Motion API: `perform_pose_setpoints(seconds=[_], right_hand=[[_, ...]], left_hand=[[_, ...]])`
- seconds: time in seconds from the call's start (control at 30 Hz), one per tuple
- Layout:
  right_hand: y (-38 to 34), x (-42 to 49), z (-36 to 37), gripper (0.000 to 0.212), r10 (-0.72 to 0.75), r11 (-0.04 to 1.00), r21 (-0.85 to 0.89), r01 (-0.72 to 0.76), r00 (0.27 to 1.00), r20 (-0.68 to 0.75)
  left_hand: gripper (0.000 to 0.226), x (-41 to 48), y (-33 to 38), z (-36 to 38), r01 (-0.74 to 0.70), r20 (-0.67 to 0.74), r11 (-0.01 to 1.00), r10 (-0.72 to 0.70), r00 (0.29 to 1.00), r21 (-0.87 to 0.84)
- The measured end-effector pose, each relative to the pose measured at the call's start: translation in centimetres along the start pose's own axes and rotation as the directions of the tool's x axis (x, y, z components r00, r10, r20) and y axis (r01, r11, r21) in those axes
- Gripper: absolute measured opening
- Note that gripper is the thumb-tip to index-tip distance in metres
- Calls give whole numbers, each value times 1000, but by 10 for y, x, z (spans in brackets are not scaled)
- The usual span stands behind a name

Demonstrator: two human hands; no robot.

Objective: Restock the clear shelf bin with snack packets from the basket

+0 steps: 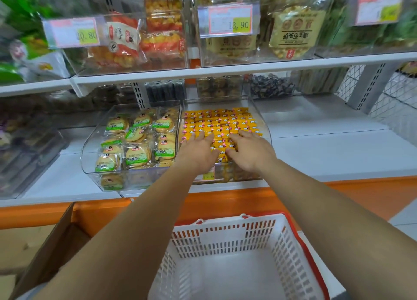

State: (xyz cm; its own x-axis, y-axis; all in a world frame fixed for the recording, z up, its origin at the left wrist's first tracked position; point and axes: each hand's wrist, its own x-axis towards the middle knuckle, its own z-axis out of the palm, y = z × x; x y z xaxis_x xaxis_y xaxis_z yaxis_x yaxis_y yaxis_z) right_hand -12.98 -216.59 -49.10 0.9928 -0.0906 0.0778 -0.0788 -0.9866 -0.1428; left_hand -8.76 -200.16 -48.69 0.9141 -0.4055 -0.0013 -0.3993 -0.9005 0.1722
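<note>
Left of the clear shelf bin [263, 121] lie green-labelled biscuit packs [137, 157]. Inside that bin the left hand [198, 151], then the right hand [250, 150], rest flat with straight fingers, gripping nothing, on yellow snack packets [216, 121]. In front of the bin stands the white basket [225, 223].

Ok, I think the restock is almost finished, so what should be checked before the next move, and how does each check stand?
1. The basket holds no more packets: ok, none show in it.
2. The yellow packets lie inside the clear bin: ok, in rows.
3. The left hand is free: ok, fingers flat on the packets, gripping nothing.
4. The right hand is free: ok, likewise flat on them.
5. No yellow packets strayed into the cookie bin: ok.
6. Pile sits below the bin's rim: cannot tell.
</note>
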Motion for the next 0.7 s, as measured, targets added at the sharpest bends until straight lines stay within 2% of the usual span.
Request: perform_pose_setpoints(seconds=[0.1, 0.2, 0.33, 0.5, 0.7], right_hand=[[-5, -14, -3, 53, 4, 999, 36, -1, 997, -83], [-3, -35, 6, 42, -51, 998, 21, 57, 978, -202], [8, -49, 21, 47, -113, 992, 41, 121, 981, -158], [8, -54, 25, 50, -140, 989, -75, 130, 980, -145], [4, -55, -6, 54, -158, 987, -24, 157, 987, -37]], left_hand=[[56, -26, 2, 2, -35, -130, 999, 29, 991, -41], [44, -54, -3, 15, -124, -265, 992, 121, 957, 6], [46, -61, -11, 32, -139, -219, 990, 144, 965, 36], [47, -56, -12, 33, -112, -204, 992, 122, 971, 63], [53, -63, -11, -10, -155, -73, 986, 151, 986, -60]])
